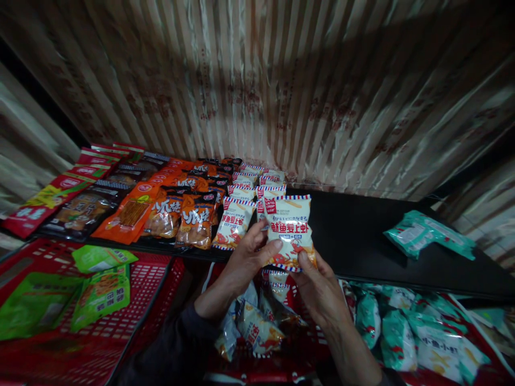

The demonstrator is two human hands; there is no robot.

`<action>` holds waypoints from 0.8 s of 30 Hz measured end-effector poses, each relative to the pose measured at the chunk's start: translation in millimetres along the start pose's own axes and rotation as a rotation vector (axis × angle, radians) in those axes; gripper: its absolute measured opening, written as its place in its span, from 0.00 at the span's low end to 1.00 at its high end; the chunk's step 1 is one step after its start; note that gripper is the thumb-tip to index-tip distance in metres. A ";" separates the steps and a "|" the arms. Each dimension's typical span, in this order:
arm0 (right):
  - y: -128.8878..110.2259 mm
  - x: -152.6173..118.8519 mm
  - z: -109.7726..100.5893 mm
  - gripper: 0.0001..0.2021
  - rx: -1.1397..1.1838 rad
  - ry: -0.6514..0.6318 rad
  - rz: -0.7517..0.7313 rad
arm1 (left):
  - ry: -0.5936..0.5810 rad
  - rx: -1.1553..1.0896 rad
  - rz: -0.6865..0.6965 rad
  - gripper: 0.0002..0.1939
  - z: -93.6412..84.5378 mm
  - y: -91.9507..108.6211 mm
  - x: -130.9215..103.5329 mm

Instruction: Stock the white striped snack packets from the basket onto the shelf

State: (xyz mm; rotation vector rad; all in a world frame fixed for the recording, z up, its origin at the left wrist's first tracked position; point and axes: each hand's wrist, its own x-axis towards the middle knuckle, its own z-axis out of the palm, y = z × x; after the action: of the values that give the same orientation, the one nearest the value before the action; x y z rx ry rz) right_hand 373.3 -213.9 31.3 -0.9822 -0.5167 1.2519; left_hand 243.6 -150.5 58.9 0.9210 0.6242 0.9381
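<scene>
Between my two hands is a small white snack bag with red lettering and striped edges, its printed front facing me. My left hand grips its lower left side, thumb on the front. At the lower right corner my right hand pinches it, thumb also in front. Just left of it, matching white snack bags stand in rows on the black shelf. Below my hands, a red basket holds more of the same bags.
Orange and black snack bags, an orange packet and red packets line the shelf's left. Two teal bags lie at its right. A left basket holds green packets; more teal bags fill the right one.
</scene>
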 end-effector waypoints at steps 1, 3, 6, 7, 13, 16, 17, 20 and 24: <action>0.0 0.2 -0.1 0.21 -0.017 -0.006 -0.009 | -0.010 0.021 -0.001 0.32 0.1 1.3 -0.4; -0.9 0.6 -0.8 0.21 -0.046 -0.033 -0.027 | -0.014 0.055 -0.006 0.33 0.5 3.3 -0.7; -5.1 2.1 -4.8 0.19 -0.109 -0.080 -0.056 | -0.006 0.078 0.002 0.31 0.4 4.2 -0.5; -7.3 3.0 -6.9 0.19 -0.128 -0.082 -0.064 | -0.014 0.081 0.005 0.30 0.2 3.9 -0.5; -21.8 9.4 -19.5 0.23 -0.142 0.049 -0.139 | -0.124 0.117 -0.025 0.27 0.2 -2.4 -1.8; -26.1 10.9 -20.5 0.22 -0.127 0.076 -0.162 | -0.210 0.161 -0.028 0.25 0.7 -7.6 -2.3; -26.9 11.1 -20.5 0.21 -0.122 0.085 -0.161 | -0.238 0.187 -0.024 0.24 0.4 -9.6 -2.4; -27.6 12.2 -21.0 0.17 -0.111 0.131 -0.156 | -0.290 0.264 -0.008 0.23 -1.4 -15.2 -3.0; -27.2 14.8 -22.8 0.14 -0.051 0.185 -0.150 | -0.328 0.272 -0.004 0.23 -1.9 -17.4 -4.0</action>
State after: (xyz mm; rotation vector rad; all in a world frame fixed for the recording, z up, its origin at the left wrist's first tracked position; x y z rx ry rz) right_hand 410.2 -207.5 39.7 -1.0712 -0.4699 1.0074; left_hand 247.2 -158.2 43.0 1.2852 0.4774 0.6859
